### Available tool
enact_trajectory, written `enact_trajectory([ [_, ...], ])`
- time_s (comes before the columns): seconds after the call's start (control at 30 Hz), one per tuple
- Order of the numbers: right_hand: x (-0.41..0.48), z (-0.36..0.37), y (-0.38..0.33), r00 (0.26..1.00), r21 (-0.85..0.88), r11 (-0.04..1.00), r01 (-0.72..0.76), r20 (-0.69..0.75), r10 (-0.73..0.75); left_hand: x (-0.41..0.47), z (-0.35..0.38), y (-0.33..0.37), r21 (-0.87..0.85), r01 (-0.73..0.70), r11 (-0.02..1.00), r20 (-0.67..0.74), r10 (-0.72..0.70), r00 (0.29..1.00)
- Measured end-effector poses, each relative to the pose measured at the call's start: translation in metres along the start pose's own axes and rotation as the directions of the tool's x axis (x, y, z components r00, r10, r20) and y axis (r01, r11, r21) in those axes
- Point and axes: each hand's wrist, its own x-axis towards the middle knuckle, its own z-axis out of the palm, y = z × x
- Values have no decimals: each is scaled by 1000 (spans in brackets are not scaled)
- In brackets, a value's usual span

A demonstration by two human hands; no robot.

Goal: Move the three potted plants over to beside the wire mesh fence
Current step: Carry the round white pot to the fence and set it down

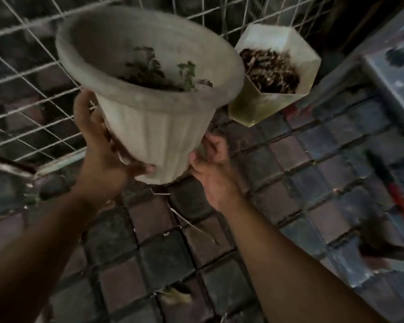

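Observation:
A large round white pot with a wide rim and a small green plant in dark soil is held up above the tiled floor, tilted toward the fence. My left hand grips its left side and my right hand holds its lower right side near the base. To its right a white hexagonal pot filled with dry brown matter stands on the floor, right against the wire mesh fence. No third pot is in sight.
The floor is dark square tiles. A grey metal step or ledge rises at the right. A red-handled tool lies at the right edge. Bits of dry litter lie on the tiles below the pot.

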Motion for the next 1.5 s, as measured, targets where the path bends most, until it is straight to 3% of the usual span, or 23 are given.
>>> enact_trajectory([
  [0.2, 37, -10, 17, 992, 18, 992, 125, 9, -125, 10, 23, -48, 10, 4, 1000, -109, -3, 994],
  [0.37, 55, -12, 25, 958, -10, 959, 283, -52, -283, 9, 40, -67, -3, -166, 986, -114, 165, 980],
  [0.53, 55, -12, 11, 946, -16, 951, 310, -94, -310, -2, 34, -58, -50, 97, 994, -40, -99, 994],
  [0.63, 45, -14, 11, 917, -72, 931, 358, -158, -365, -2, 13, -38, -69, -55, 996, -137, 45, 990],
  [0.73, 39, -17, 17, 866, -151, 895, 420, -228, -445, 3, -6, -14, -293, -135, 946, -303, 42, 952],
  [0.8, 38, -17, 3, 858, -60, 889, 453, -239, -454, 9, -15, 1, -462, -173, 870, -285, 39, 958],
  [0.87, 40, -13, -27, 863, 60, 876, 478, -216, -456, 17, -20, 18, -517, -96, 850, -192, -6, 981],
  [0.93, 41, -1, -59, 847, 31, 853, 521, -139, -512, 25, -16, 33, -400, -25, 916, -126, -27, 992],
  [1.1, 36, 10, -73, 885, -152, 872, 466, 78, -459, 26, -5, 33, -193, -55, 980, -277, -1, 961],
  [1.23, 44, 0, -91, 901, -312, 846, 433, 131, -413, 20, 6, 37, -218, -24, 976, -352, -56, 934],
  [1.5, 45, 1, -115, 917, -409, 822, 397, 136, -375, 15, 32, 42, -208, 24, 978, -462, -120, 879],
])
